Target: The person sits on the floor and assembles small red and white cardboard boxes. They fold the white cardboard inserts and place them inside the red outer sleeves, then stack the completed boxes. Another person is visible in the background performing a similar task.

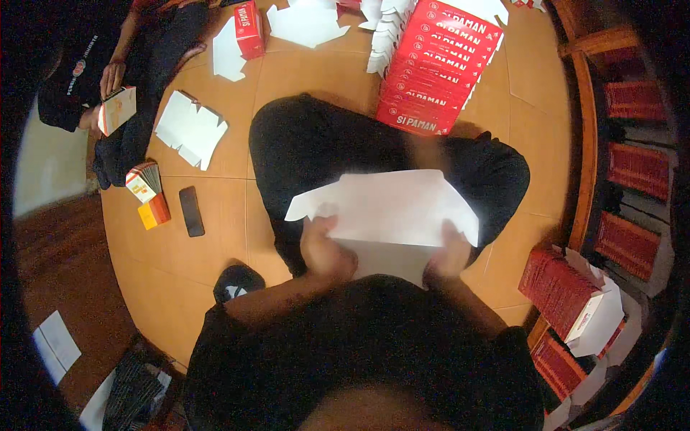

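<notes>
Carton blank [395,205]: white, flaps cut at both ends, held above my crossed legs [309,136]; a fold crosses it, the panel nearer me greyer.
Left hand [327,251]: on the blank's left side, thumb laid over the white face, fingers pinching the card; fingertips hidden beneath.
Right hand [447,255]: same grip on the right side, thumb up along the face; blurred, fingers pressed to the card, tips out of sight.
Red boxes [438,72]: tall overlapping stack on the tan floor [230,237], just beyond my legs, white flaps showing along its left.
Far left of stack: one red box [249,30] with a white flap piece [228,54] beside it.
Left floor: loose white blanks [191,129]; lower, a dark phone [191,211] near an orange-yellow packet [153,212]; black cap [237,284] by my left forearm.
Co-worker, upper left: hands [113,76] on a pale box [118,111].
Right edge: red bundles [637,171] beside a wooden frame [586,129]; nearer, a red carton stack [557,291], white flaps outward.
</notes>
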`<state>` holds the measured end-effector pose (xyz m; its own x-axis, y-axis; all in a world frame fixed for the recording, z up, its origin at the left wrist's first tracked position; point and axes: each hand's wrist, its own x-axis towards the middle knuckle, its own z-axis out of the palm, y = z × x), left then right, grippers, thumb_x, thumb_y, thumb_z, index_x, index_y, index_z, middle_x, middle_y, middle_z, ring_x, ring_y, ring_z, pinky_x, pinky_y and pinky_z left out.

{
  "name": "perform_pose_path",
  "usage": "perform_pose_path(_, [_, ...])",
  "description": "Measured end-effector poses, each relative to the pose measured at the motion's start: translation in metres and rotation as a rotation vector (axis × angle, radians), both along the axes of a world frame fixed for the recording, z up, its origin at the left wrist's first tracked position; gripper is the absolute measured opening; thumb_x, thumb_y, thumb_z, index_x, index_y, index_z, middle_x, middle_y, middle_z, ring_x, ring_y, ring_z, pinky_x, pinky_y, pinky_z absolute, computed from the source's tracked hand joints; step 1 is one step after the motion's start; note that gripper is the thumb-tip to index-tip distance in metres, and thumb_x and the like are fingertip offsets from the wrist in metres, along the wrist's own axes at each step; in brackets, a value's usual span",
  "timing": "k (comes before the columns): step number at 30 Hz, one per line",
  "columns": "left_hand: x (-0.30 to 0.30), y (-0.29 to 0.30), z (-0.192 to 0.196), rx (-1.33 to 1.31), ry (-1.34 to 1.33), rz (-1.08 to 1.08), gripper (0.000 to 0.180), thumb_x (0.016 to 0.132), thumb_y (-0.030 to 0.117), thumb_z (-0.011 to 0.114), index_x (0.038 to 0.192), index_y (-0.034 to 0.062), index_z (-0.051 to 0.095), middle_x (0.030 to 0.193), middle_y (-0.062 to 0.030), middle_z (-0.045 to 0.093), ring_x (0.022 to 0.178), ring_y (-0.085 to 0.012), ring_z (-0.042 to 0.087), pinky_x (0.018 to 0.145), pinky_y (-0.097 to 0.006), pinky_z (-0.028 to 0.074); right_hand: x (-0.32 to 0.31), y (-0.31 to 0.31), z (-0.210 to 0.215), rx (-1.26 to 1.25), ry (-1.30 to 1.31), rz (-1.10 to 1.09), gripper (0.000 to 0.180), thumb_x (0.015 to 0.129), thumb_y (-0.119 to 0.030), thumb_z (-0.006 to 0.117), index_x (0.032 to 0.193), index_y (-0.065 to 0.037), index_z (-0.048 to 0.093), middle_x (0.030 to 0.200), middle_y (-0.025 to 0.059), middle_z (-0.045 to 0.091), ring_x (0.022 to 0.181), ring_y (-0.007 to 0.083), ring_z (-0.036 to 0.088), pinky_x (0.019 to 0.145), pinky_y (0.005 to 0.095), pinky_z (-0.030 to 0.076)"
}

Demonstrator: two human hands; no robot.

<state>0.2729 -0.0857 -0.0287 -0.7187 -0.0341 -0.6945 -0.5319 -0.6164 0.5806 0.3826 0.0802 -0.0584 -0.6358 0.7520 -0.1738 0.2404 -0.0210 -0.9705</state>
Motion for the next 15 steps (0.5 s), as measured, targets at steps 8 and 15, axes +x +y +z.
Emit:
perform_pose_path(8, [-0.055, 0.001, 0.025, 0.151, -0.039, -0.357, 0.032, 0.090, 0.013, 0.055, 0.120, 0.0008, 0.052, 0.117, -0.0128, 0.060, 0.112, -0.0245, 0.057, 0.099, -0.040, 0.044, -0.030, 0.050, 0.035, -0.552, 0.104, 0.198, 0.047, 0.102, -0.028, 0.049, 0.133, 0.006, 0.047, 0.122, 0.0130, 0.057, 0.120, 0.0189, 0.049, 0.102, 0.0325, 0.039])
perform_pose_path(15, [-0.074, 0.028, 0.024, 0.147, 0.418, -0.563, 0.056, 0.099, 0.042, 0.054, 0.143, 0.0132, 0.034, 0.142, -0.0084, 0.047, 0.133, -0.0255, 0.043, 0.108, -0.046, 0.036, -0.044, 0.115, 0.051, 0.072, -0.451, 0.397, 0.044, 0.091, 0.000, 0.056, 0.134, 0.003, 0.049, 0.127, 0.0151, 0.059, 0.117, 0.0237, 0.056, 0.100, 0.0381, 0.044])
